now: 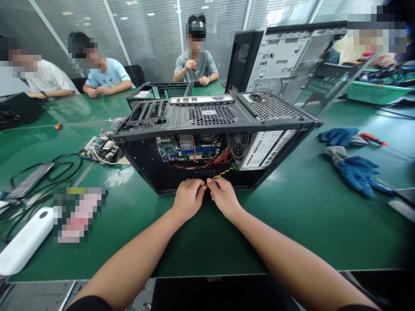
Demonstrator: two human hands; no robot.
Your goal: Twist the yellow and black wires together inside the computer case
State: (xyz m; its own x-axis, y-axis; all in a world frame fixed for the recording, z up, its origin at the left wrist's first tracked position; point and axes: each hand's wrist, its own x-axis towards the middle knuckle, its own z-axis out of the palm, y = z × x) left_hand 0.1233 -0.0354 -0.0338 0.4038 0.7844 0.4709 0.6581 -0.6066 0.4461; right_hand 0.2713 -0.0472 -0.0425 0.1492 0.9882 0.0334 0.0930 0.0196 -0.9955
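Both my hands meet at the front of an open black computer case (142,134) lying on the green table. My left hand (189,198) and my right hand (225,198) are closed in pinches on a twisted yellow-and-black cable (224,172), whose end is hidden by my fingers. The cable leads back toward the power supply (264,149) at the case's right. Inside, a motherboard (168,151) shows, with an orange-and-black cable (194,149) hanging over it. A bundle of red and orange wires (220,160) runs along below the board.
Behind stands another opened case (249,60). Blue-grey gloves (353,170) and an orange-handled screwdriver (372,139) lie right. At left are a loose circuit board (102,147), black cables (69,164), a phone (30,181) and a white power strip (26,242). Several people sit across the table.
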